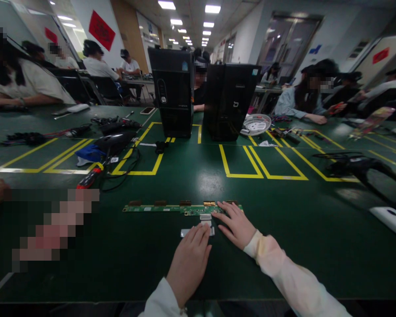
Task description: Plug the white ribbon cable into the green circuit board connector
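A long, narrow green circuit board [158, 208] lies flat on the dark green table [284, 246], with gold connectors along its far edge. My right hand [236, 224] rests flat on the board's right end, fingers spread. My left hand [189, 262] lies flat just in front of the board, its fingertips on a small silvery flat piece [185, 232]. A second small silvery piece [205, 217] sits between the board and my hands. Neither hand grips anything.
Two black computer towers [173, 66] [229, 99] stand at the table's far side inside yellow tape outlines [240, 165]. Cables, tools and a blue cloth [90, 154] lie at far left, a white fan grille [255, 124] beyond. A white object [391, 220] lies right. Other people sit around.
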